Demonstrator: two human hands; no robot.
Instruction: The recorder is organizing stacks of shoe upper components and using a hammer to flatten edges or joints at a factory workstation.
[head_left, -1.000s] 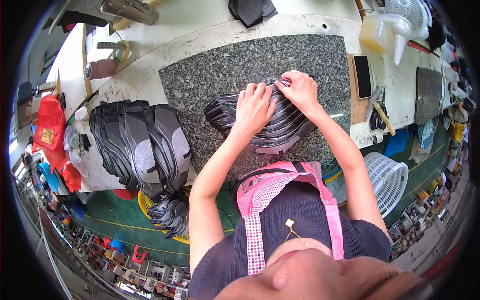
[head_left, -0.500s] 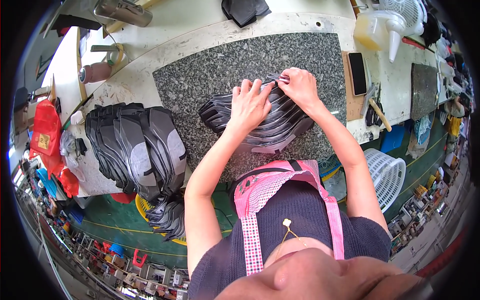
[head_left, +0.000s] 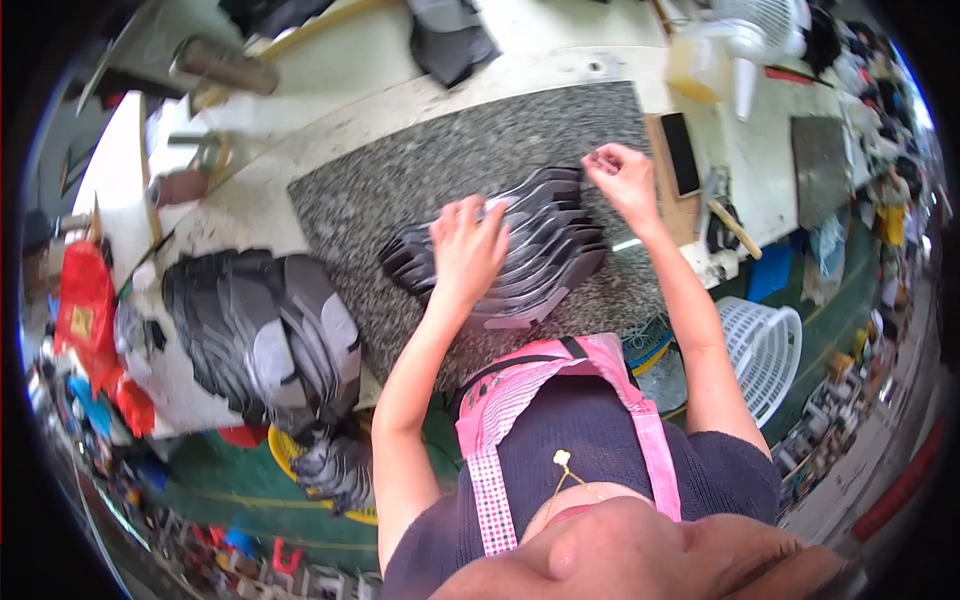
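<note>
Centre of frame: a fanned stack of dark cut pieces [head_left: 520, 250] lies on the speckled mat [head_left: 400, 190] of the desk [head_left: 330, 75]. Left hand [head_left: 468, 250] rests flat on it, fingers spread; right hand [head_left: 620, 172] appears pinched on its upper edge.

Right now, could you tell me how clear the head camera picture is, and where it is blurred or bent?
Head view: daylight is even, without harsh glare; the speckled granite slab and bench edges bow toward the rim from the fisheye; the left hand and right hand on the fanned dark pieces look softly motion-blurred; the rim clutter is smeared.
</note>
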